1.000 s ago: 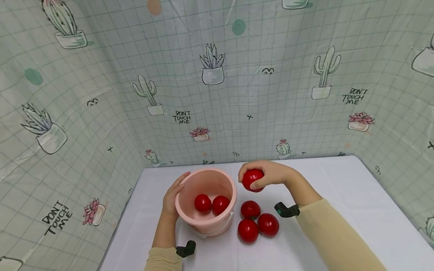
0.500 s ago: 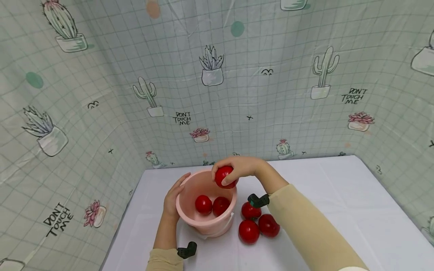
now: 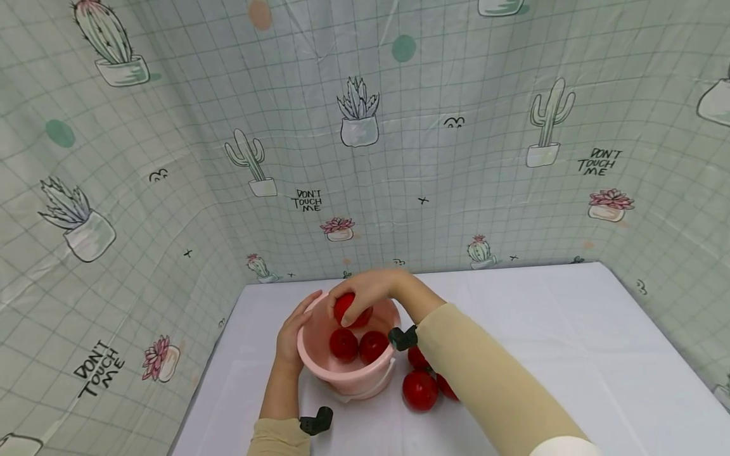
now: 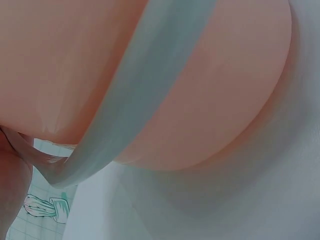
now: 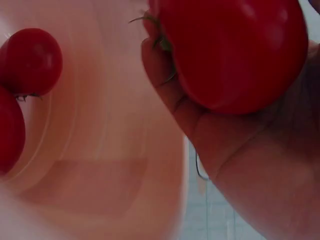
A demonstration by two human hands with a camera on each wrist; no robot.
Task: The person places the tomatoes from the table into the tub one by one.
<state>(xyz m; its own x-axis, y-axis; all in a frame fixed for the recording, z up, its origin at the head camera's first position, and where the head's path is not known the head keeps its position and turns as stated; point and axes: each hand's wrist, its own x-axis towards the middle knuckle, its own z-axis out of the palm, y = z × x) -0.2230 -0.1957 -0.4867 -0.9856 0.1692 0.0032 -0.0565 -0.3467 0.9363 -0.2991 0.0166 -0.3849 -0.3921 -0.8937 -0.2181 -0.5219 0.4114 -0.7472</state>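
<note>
In the head view, my right hand (image 3: pixel 367 292) grips a red tomato (image 3: pixel 346 308) inside the mouth of a pink bucket (image 3: pixel 348 380), above two other tomatoes lying within. The right wrist view shows the held tomato (image 5: pixel 240 55) close up, green stem at its left, fingers curled under it. A tomato in the bucket (image 5: pixel 35 60) appears at the left there. My left hand (image 3: pixel 289 339) rests against the bucket's left side near the rim, fingers extended along it. In the left wrist view, the pale handle (image 4: pixel 145 85) crosses the bucket wall; little of that hand shows.
Right of the bucket, several tomatoes (image 3: pixel 420 391) lie together on the white tabletop (image 3: pixel 542 329), partly hidden by my right forearm. A cactus-print curtain (image 3: pixel 422 158) stands behind the table and along its sides. Both wrists wear a black camera (image 3: pixel 317 420).
My right hand has carried the gripped tomato leftward from beside the bucket, over the rim and into its mouth. The left hand and bucket have stayed in place.
</note>
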